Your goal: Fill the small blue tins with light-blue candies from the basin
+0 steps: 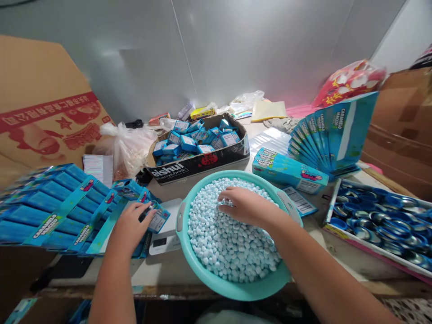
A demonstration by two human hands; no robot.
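My left hand [133, 223] is closed around a small blue printed box [158, 220], which it holds at the edge of a white digital scale [166, 243]. Beside the fingers stand more small blue boxes [127, 189]. Pale blue and white candies [229, 252] fill a turquoise basin [234, 293] in front of me. Over these candies is my right hand [245, 204], its fingers bent and slightly apart, the tips touching the pile. Nothing shows between those fingers, though part of the palm side is hidden.
A black carton [199, 168] of small blue boxes stands behind the basin. Flattened blue cartons [54, 207] lie left, and fanned ones [320, 135] stand right, near a long blue box [286, 170]. A tray [332, 202] of round metal lids sits right. Large cardboard boxes [43, 99] flank the table.
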